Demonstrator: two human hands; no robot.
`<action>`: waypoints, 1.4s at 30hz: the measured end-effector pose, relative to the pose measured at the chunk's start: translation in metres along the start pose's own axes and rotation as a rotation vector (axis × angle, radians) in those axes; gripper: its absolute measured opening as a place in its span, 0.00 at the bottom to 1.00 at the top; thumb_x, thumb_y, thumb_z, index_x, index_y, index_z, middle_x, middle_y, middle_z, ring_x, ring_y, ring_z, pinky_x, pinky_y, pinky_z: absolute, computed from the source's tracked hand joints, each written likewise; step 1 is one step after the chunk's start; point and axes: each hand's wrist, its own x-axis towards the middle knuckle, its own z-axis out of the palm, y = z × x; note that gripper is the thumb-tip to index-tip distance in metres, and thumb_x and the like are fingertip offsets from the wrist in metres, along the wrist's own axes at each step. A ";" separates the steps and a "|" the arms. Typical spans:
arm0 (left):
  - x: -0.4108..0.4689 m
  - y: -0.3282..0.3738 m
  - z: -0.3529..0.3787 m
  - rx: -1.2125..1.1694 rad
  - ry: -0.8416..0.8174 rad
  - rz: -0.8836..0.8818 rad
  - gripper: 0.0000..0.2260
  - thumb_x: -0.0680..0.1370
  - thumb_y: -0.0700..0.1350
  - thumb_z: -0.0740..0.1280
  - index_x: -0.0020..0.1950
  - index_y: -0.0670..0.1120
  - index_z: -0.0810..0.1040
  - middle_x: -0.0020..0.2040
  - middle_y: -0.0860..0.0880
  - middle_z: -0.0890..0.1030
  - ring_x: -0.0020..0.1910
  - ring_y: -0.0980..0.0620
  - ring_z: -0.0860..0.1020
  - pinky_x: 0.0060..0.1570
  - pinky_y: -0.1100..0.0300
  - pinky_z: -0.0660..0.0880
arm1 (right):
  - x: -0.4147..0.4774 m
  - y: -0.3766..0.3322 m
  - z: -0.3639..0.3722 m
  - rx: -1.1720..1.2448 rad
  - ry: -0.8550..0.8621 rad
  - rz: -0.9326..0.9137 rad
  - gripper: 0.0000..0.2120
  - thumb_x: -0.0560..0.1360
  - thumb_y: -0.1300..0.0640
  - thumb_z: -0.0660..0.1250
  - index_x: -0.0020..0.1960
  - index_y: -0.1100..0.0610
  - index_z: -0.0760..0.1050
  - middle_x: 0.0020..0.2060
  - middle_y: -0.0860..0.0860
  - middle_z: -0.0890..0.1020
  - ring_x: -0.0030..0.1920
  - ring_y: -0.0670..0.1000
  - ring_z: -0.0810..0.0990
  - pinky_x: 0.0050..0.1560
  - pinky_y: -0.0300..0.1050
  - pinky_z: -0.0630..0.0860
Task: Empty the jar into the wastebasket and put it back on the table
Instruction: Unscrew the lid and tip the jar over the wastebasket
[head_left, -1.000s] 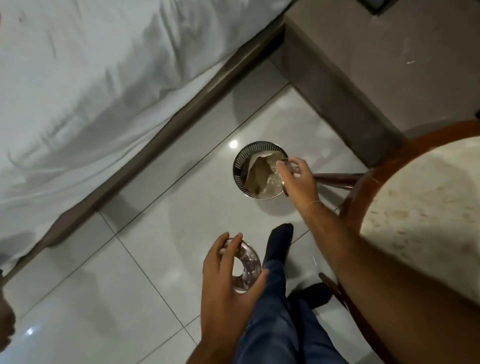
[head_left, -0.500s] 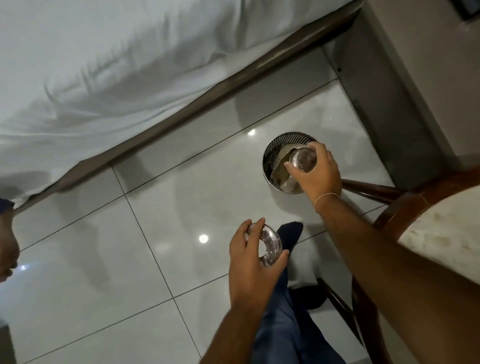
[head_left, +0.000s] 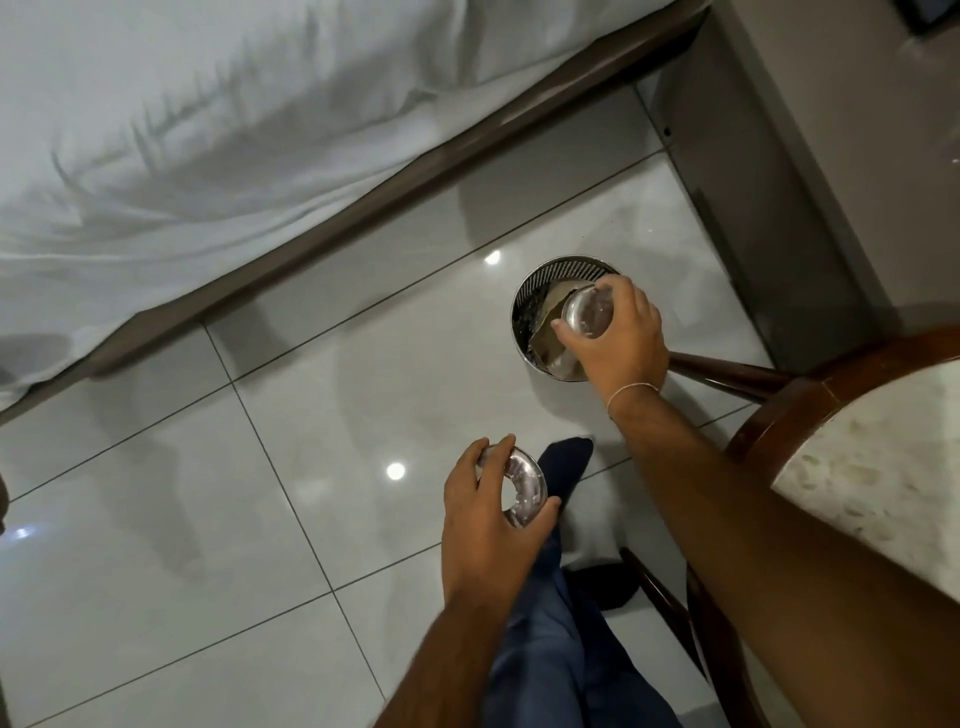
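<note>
My right hand (head_left: 621, 338) grips a clear glass jar (head_left: 588, 312) held over the round metal mesh wastebasket (head_left: 545, 275) on the floor. The jar's round end faces the camera; its tilt is hard to judge. Crumpled paper lies inside the basket. My left hand (head_left: 491, 512) is closed on the shiny round metal lid (head_left: 524, 488), lower and to the left, above my leg. The round stone-topped table (head_left: 883, 457) with a wooden rim is at the right edge.
A bed with a white sheet (head_left: 208, 130) and a dark wooden frame runs across the top left. A grey wall and skirting (head_left: 769, 197) stand behind the basket. Glossy white floor tiles (head_left: 260, 519) lie below. My blue-trousered leg and dark sock (head_left: 561, 467) reach toward the basket.
The jar in my right hand has turned so its round end now faces the camera above the basket. The view has swung left and closer. My left hand keeps hold of the lid.
</note>
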 end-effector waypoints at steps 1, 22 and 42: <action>0.002 0.000 0.001 0.011 -0.003 0.005 0.38 0.74 0.65 0.75 0.81 0.68 0.61 0.82 0.60 0.63 0.80 0.57 0.62 0.72 0.53 0.76 | 0.001 -0.003 -0.001 0.006 0.005 -0.002 0.27 0.69 0.41 0.82 0.62 0.48 0.76 0.62 0.50 0.83 0.64 0.57 0.79 0.48 0.54 0.84; 0.076 0.006 0.010 0.224 -0.088 -0.029 0.38 0.75 0.61 0.77 0.82 0.56 0.67 0.78 0.50 0.70 0.75 0.46 0.68 0.69 0.48 0.76 | 0.012 0.008 0.003 -0.148 -0.112 -0.066 0.27 0.71 0.40 0.79 0.63 0.50 0.76 0.62 0.50 0.83 0.64 0.59 0.78 0.46 0.48 0.75; 0.085 0.014 0.012 0.247 -0.079 0.014 0.38 0.75 0.59 0.79 0.81 0.53 0.68 0.77 0.47 0.71 0.74 0.43 0.70 0.67 0.46 0.76 | 0.002 -0.008 -0.004 -0.069 -0.139 0.006 0.25 0.72 0.41 0.79 0.65 0.49 0.79 0.62 0.50 0.85 0.67 0.59 0.79 0.54 0.53 0.82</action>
